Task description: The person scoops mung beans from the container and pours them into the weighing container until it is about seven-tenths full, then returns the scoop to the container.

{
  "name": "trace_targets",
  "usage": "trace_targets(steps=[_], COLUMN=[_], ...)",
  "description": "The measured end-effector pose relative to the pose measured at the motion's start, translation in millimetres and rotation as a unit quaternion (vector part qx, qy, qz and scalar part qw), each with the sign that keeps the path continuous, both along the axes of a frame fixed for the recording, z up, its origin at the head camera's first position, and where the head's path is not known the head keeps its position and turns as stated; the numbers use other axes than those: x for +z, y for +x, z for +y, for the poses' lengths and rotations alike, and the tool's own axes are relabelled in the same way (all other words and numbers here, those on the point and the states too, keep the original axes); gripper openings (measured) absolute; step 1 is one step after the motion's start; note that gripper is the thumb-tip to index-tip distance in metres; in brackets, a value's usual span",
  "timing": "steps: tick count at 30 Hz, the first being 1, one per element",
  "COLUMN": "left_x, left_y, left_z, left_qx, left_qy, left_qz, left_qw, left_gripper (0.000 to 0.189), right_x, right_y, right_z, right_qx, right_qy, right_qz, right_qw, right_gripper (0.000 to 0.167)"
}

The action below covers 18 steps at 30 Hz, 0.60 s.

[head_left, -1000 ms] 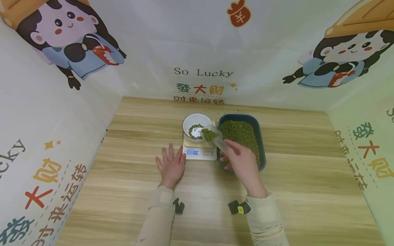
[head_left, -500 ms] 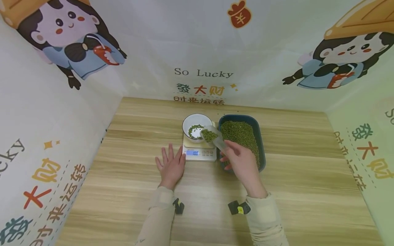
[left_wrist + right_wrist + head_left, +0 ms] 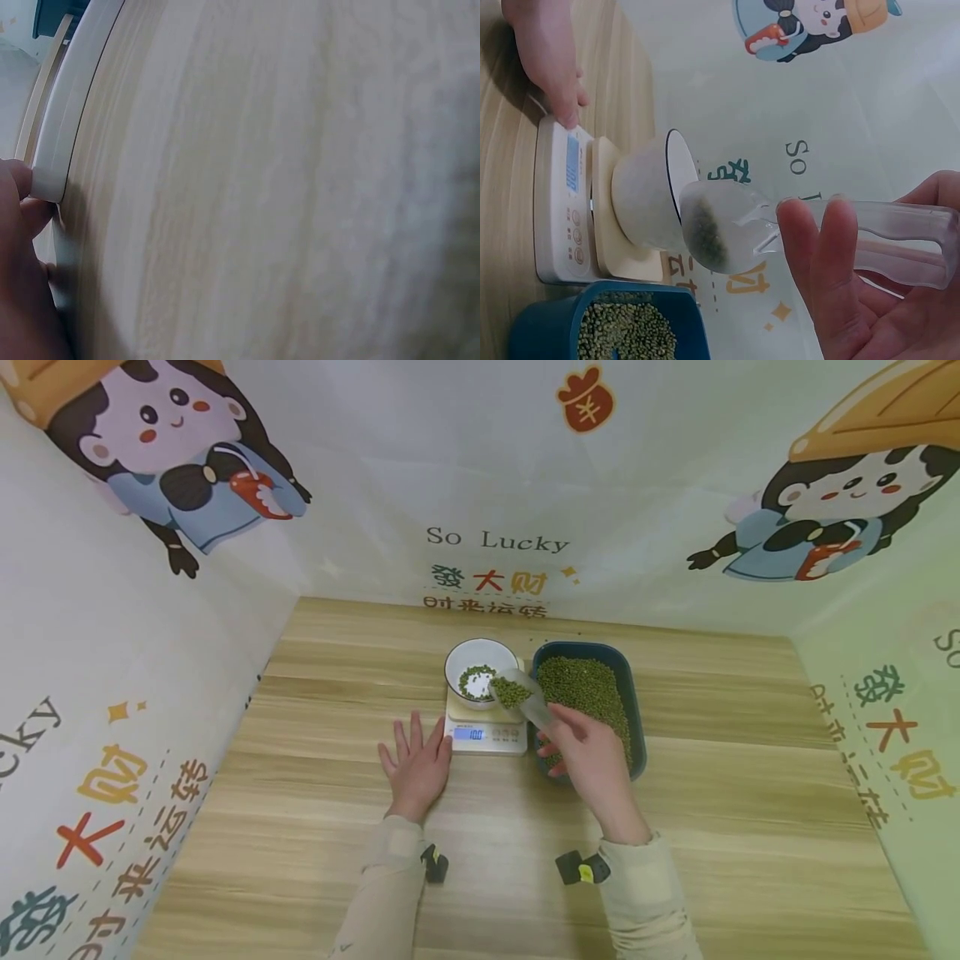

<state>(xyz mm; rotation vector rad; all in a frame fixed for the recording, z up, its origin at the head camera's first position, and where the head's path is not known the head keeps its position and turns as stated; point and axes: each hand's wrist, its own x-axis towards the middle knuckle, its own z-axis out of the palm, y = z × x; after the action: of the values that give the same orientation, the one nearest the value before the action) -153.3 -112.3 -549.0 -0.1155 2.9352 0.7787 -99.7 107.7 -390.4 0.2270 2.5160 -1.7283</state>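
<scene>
My right hand (image 3: 596, 760) grips the handle of a clear plastic scoop (image 3: 724, 225) that carries green beans (image 3: 512, 693). The scoop's tip overlaps the near right rim of a white bowl (image 3: 480, 653) in the head view. Some green beans lie in a ring on the bowl's bottom. Beneath the bowl is a white kitchen scale (image 3: 487, 745), its lit display reading about 10.0. My left hand (image 3: 418, 775) rests on the table with fingers spread. Its thumb touches the scale's left front corner, as the left wrist view also shows.
A dark blue tub (image 3: 639, 735) of green beans stands right of the scale, partly under my right hand. A few stray beans lie behind it on the wooden table (image 3: 720, 827). Printed sheets (image 3: 637, 527) wall in the back and both sides.
The head view has tilted very slightly. Both hands, the scoop, the bowl and the scale reading stay as they were.
</scene>
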Motion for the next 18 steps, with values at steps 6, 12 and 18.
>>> trace_targets(steps=[6, 12, 18], left_x=[0.5, 1.2, 1.1], left_y=[0.1, 0.4, 0.7], left_z=[0.4, 0.6, 0.7], left_qx=[0.001, 0.001, 0.002], left_qy=[-0.005, -0.007, -0.007], left_qz=[-0.005, -0.005, -0.003], left_qw=[1.0000, 1.0000, 1.0000], left_gripper=[0.048, 0.048, 0.048], right_x=[0.3, 0.0, 0.1], right_y=[0.1, -0.2, -0.2], right_z=[-0.1, 0.3, 0.4], right_qx=[-0.006, -0.008, -0.002], right_qy=[0.001, 0.000, 0.002], right_qz=[0.001, 0.001, 0.002], right_qw=[1.0000, 1.0000, 1.0000], right_gripper=[0.037, 0.037, 0.038])
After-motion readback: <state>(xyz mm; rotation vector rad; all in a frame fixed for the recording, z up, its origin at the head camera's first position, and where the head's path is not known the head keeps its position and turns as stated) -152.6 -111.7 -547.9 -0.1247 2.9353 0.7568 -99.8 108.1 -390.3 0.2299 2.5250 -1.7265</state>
